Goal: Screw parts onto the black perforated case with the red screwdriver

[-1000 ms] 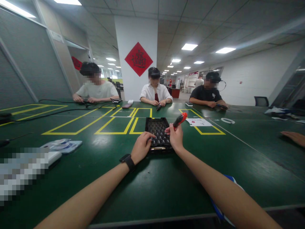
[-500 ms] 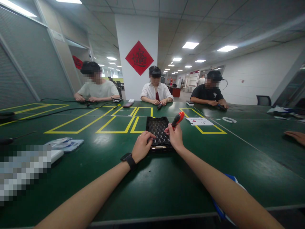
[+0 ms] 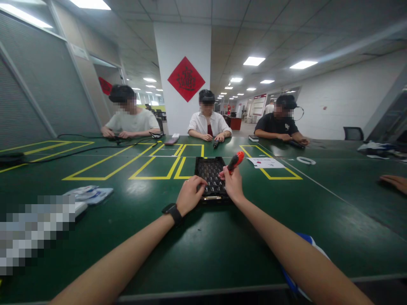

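A black case (image 3: 210, 173) with rows of small shiny pieces in it lies open on the green table in front of me. My right hand (image 3: 233, 186) is closed round a screwdriver (image 3: 236, 160) with a red and black handle. Its handle end tilts up and away to the right, while the hand hides the tip over the case's right side. Over the case's left edge, my left hand (image 3: 191, 194) has its fingers bent together in a pinch. What they hold, if anything, is too small to make out. A dark watch (image 3: 172, 212) circles the left wrist.
Yellow tape outlines (image 3: 149, 177) mark the green tabletop (image 3: 203, 254). Plastic packets (image 3: 95, 195) lie on the left, a printed sheet (image 3: 267, 163) and a white ring (image 3: 305, 161) on the right. Across the table sit three people; another person's hand (image 3: 394, 182) rests at the right edge.
Both hands stay at the case, with the screwdriver handle a touch lower and to the left. The view has shifted slightly. Across the table, the middle person's hands have moved a little.
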Demonstrator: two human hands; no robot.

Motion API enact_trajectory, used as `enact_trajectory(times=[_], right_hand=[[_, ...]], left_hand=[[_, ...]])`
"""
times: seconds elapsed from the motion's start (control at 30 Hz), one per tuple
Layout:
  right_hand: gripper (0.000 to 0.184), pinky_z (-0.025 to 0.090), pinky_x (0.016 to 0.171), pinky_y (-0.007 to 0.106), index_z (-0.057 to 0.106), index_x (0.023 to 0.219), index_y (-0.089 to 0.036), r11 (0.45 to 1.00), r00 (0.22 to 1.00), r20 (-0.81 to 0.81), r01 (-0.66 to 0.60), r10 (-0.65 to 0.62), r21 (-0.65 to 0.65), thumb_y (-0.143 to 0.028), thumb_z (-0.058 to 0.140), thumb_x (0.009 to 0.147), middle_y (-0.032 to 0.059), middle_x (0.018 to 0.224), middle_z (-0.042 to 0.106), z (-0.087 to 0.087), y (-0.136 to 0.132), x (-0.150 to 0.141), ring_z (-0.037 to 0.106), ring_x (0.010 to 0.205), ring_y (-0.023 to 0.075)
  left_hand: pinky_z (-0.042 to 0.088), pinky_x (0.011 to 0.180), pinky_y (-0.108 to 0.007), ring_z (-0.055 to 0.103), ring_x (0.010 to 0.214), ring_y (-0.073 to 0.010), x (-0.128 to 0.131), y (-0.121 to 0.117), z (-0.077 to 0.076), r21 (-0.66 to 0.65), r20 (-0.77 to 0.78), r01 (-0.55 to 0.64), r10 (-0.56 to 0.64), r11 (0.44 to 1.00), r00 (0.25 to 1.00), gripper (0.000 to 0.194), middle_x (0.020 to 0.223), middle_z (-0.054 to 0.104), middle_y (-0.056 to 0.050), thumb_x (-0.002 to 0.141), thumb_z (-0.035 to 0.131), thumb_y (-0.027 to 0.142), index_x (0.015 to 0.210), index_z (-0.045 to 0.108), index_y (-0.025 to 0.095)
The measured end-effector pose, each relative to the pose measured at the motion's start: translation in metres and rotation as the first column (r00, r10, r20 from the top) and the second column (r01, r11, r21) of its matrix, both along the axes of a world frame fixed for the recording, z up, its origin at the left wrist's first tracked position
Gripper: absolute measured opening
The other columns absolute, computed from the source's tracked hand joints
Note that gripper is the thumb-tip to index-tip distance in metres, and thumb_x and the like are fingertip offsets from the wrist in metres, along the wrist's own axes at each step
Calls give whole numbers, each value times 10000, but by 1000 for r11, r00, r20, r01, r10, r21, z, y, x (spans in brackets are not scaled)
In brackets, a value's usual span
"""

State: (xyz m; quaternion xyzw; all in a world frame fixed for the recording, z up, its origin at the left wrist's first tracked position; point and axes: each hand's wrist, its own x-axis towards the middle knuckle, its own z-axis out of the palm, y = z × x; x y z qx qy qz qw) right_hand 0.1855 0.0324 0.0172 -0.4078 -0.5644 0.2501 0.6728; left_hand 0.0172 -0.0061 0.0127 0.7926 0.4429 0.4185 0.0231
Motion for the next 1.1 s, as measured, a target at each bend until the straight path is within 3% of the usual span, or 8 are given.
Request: enact_trajectory(times=[0.13,0.27,0.43,0.7,1.1], right_hand=[[303,518,567,285,467,903,-177,1000,999,-50,-9,10,10,-454,487,785,11,662,601,1,-1,0,609,583,148],[300,492,539,247,459,895,-171,997,994,-107,45,-39,57,-458,449,809,-8,616,582,5,-6,0,586,549,124],[276,420,459,186,439,866,-181,993,982,-178,78,-62,87,-454,410,835,-57,529,519,8,-11,-2,511,443,80],[247,387,435,162,435,836,-192,993,978,-195,88,-70,82,-439,414,837,-79,490,474,4,-9,-3,470,409,64],[254,387,429,165,436,862,-197,996,989,-147,46,-35,74,-448,398,842,-77,501,482,5,-12,-3,467,408,66]], left_hand=[[422,760,-286,549,814,-164,7,12,5,-59,-49,-16,13,998,999,147,839,593,-38,791,473,175,804,619,187],[429,749,-275,564,807,-161,13,19,-1,-138,29,-61,66,989,997,174,826,621,-40,800,453,178,800,627,174],[437,694,-247,578,746,-133,11,10,-8,-221,113,97,-73,971,991,271,799,635,-16,870,336,212,900,604,183],[420,786,-275,545,839,-154,12,1,-1,-122,20,186,-185,975,983,247,888,604,-39,873,380,273,893,609,184],[402,812,-272,531,838,-147,10,-7,8,-168,-6,214,-218,962,976,512,878,576,-34,922,169,368,875,649,195]])
